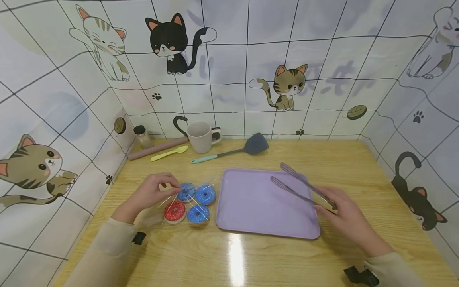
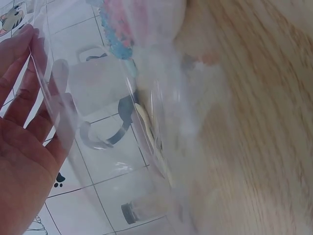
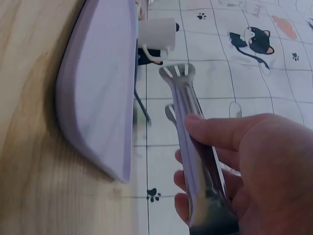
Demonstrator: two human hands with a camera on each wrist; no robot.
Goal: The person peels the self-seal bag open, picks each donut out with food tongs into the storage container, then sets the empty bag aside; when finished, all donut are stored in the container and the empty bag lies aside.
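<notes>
My left hand [image 1: 153,194] pinches the edge of a clear plastic bag [image 2: 105,156], lifting that side of it. Inside or under the film lie one red toy-like donut [image 1: 175,211] and three blue donuts [image 1: 198,214], all sprinkled. In the left wrist view the film stretches away from my fingertips, with a blurred pink and blue donut beyond. My right hand [image 1: 343,217] grips metal tongs [image 3: 188,132], thumb on one arm and fingers round the other. The slotted tong tips are spread and hold nothing, above the right part of a lilac tray [image 1: 258,203].
Along the back wall are a lidded jar [image 1: 144,139], a rolling pin [image 1: 157,148], a yellow spoon [image 1: 169,153], a grey-white mug [image 1: 200,137] and a dark spatula [image 1: 255,144] with a mint handle. A cat-print sheet [image 1: 229,95] encloses the wooden table [image 1: 193,259].
</notes>
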